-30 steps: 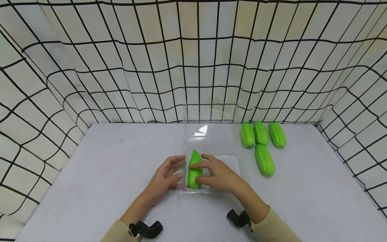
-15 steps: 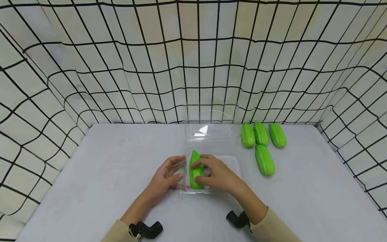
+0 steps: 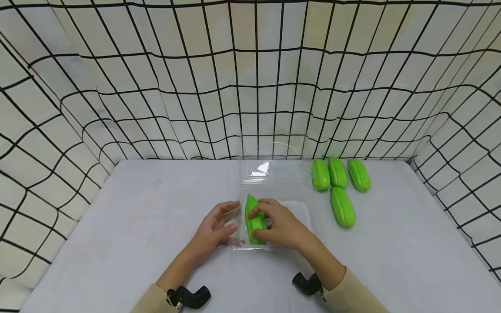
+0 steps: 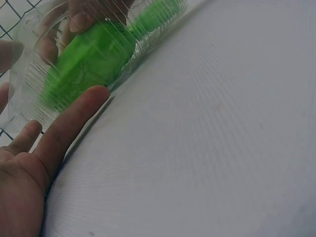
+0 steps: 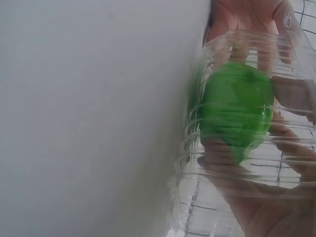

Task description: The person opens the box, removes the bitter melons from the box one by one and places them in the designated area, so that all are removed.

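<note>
A shiny green, ridged oblong vegetable-like piece point(image 3: 257, 223) with a pointed tip lies lengthwise in the left part of a clear plastic clamshell box point(image 3: 301, 213). My right hand point(image 3: 287, 226) reaches inside and grips it, thumb at the near end and index finger across its upper side. Through the ridged clear wall, the right wrist view shows the green piece point(image 5: 237, 94) in front of the right palm. Against the outside of the box's left wall rests my left hand point(image 3: 215, 226), fingers loosely spread. The left wrist view has its thumb point(image 4: 74, 121) along the lower wall.
Behind the box its hinged clear lid point(image 3: 274, 168) stands raised. To the right lie several similar green pieces, three in a back row point(image 3: 338, 173) and one nearer point(image 3: 342, 208). Black netting point(image 3: 257, 87) over white walls bounds the white table point(image 3: 137, 226) at the back and sides.
The green piece has shifted slightly right and rolled, its tip now angled left. The right fingers have curled closer round it. The left hand and box stay put.
</note>
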### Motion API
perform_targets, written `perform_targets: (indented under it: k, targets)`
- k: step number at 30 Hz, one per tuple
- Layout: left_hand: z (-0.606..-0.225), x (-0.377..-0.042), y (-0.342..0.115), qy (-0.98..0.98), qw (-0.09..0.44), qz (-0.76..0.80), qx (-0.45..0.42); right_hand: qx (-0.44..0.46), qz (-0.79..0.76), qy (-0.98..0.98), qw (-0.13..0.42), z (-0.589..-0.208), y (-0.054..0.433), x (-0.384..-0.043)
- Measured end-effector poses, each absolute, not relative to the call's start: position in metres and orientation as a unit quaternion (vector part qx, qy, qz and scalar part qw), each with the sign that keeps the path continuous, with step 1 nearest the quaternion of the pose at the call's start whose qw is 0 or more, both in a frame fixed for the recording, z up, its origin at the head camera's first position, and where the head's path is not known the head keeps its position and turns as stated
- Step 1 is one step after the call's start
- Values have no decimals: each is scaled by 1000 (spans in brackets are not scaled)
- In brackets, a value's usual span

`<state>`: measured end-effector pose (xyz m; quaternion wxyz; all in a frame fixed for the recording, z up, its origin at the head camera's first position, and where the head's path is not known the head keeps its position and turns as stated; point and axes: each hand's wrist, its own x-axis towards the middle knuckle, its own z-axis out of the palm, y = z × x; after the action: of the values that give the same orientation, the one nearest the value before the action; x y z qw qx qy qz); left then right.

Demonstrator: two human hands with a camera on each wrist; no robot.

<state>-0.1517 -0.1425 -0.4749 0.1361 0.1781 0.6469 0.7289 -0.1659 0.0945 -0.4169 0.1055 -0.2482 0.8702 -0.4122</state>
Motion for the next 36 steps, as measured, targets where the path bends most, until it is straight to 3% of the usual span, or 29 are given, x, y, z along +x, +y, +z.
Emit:
perform_targets:
  k: [36]
  targets:
    - [-474, -153, -140, 625, 136, 749, 171, -208, -439, 870, 88, -394, 126, -177]
